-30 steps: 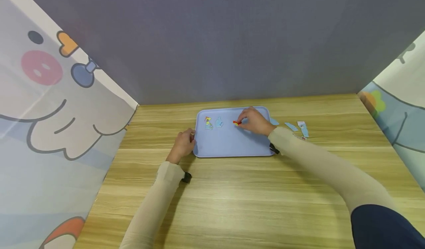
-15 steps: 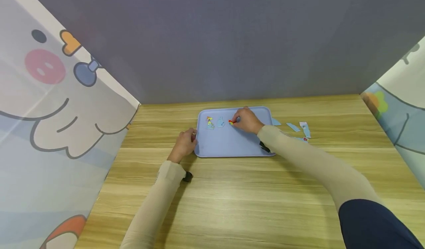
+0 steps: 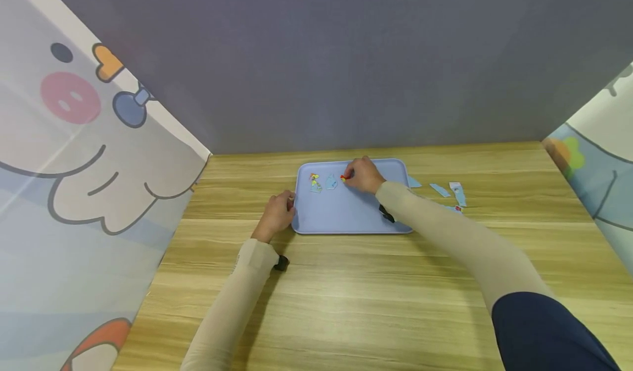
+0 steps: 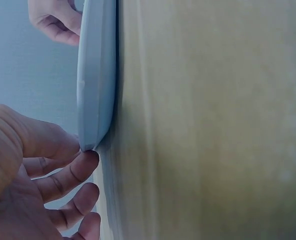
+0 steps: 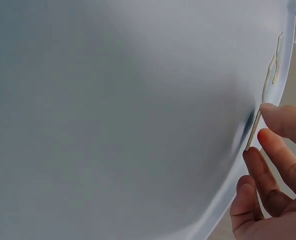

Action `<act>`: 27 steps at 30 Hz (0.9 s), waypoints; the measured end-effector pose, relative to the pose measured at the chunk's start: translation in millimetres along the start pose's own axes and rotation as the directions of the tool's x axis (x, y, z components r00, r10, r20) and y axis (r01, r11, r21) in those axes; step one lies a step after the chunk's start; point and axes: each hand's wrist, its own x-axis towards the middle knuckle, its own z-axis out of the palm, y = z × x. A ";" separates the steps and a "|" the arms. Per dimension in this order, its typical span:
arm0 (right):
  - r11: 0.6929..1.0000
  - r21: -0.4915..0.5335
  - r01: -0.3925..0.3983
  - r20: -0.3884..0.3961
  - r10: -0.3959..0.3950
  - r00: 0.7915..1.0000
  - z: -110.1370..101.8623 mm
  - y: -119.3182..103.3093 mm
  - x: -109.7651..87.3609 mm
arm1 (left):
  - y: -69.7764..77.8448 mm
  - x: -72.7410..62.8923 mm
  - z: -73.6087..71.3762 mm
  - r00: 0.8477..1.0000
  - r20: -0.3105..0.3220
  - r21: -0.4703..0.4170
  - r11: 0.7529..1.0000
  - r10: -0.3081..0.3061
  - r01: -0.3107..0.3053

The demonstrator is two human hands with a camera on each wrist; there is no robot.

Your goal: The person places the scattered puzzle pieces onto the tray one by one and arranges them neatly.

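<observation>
My right hand pinches a small red and yellow puzzle piece over the pale blue tray. In the right wrist view the piece shows edge-on, tilted, between the thumb and fingertips. Just left of it on the tray lies a light blue puzzle piece. Farther left are pieces with yellow and pale blue print. At the tray's left side my left hand grips the rim; in the left wrist view its thumb and forefinger pinch the tray's edge.
Several loose light blue pieces lie on the wooden table right of the tray, some partly behind the right forearm. A grey panel rises along the table's back. Printed cartoon panels stand at the left and right.
My right hand has moved left across the tray with the red and yellow piece, up close to the light blue piece. The left hand keeps its place on the rim.
</observation>
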 end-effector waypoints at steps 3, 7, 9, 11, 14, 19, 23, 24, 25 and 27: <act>1.000 0.002 -0.015 0.002 0.015 1.000 1.6 0.2 1.8 | 0.2 0.6 0.2 1.000 -0.002 0.002 1.000 0.002 -0.002; 0.999 0.000 -0.032 0.004 0.032 0.999 3.6 -0.8 2.3 | 0.2 1.1 0.7 1.000 -0.004 0.006 1.000 0.001 -0.001; 0.999 -0.008 -0.031 0.002 0.031 1.000 4.6 -1.4 2.4 | 0.2 0.9 0.9 1.000 -0.005 0.005 1.000 -0.004 0.004; 0.999 -0.013 -0.035 0.003 0.035 0.999 5.2 -2.2 2.6 | -0.3 0.9 0.8 1.000 -0.006 0.007 1.000 -0.006 0.006; 0.999 -0.012 -0.038 0.010 0.038 0.999 5.1 -2.5 2.2 | -0.6 0.8 0.8 1.000 -0.004 0.008 1.000 -0.004 0.005; 1.000 0.004 -0.028 0.022 0.028 0.999 -3.0 -0.5 -1.6 | 0.8 1.7 0.3 1.000 0.005 0.005 1.000 -0.004 0.004; 1.000 0.025 -0.016 0.021 0.016 1.000 -15.7 0.9 -5.7 | 0.5 1.8 -0.3 1.000 0.018 -0.001 1.000 -0.017 0.017; 1.000 0.028 -0.007 0.015 0.006 1.000 -19.2 1.6 -6.8 | 0.3 1.7 -0.2 1.000 0.022 -0.001 1.000 -0.021 0.021; 1.000 0.027 0.004 0.010 -0.004 1.000 -22.7 2.8 -8.0 | 0.2 1.6 -0.1 0.999 0.027 -0.002 1.000 -0.023 0.023; 1.000 0.016 0.022 -0.001 -0.022 1.000 -28.9 6.2 -11.0 | -0.4 1.5 0.2 0.999 0.033 0.000 1.000 -0.029 0.029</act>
